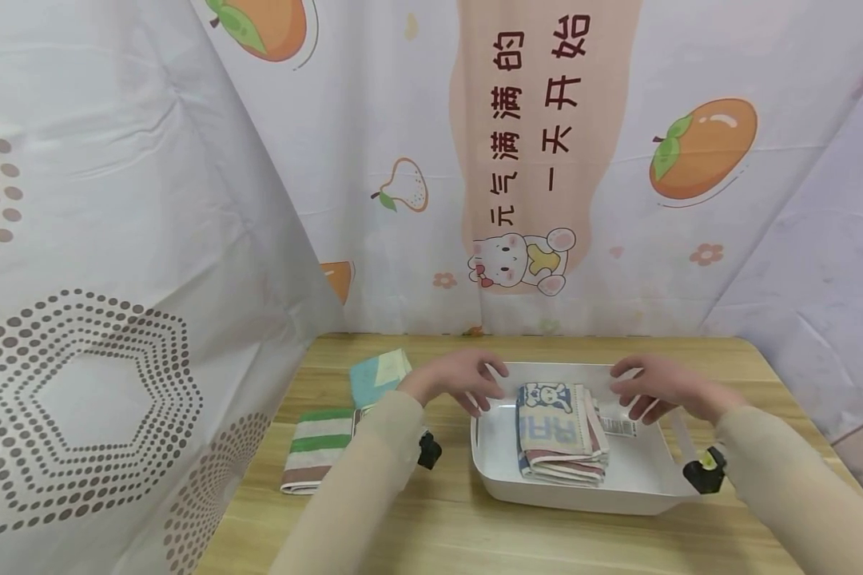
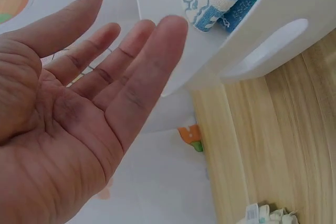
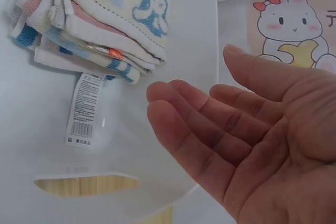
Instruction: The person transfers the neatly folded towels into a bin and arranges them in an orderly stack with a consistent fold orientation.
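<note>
A white plastic basket with handle slots stands on the wooden table. Inside it lies a stack of folded towels, the top one cream with a blue bear pattern. My left hand hovers over the basket's left rim, fingers loosely bent and holding nothing; its palm shows bare in the left wrist view. Over the right side of the basket hangs my right hand, also with relaxed fingers and nothing in them. In the right wrist view its fingertips are apart from the towels, near a white printed label.
Left of the basket lie a green, white and brown striped towel and a blue and yellow towel, partly behind my left arm. A printed curtain hangs along the table's back edge, and another cloth hangs at the left.
</note>
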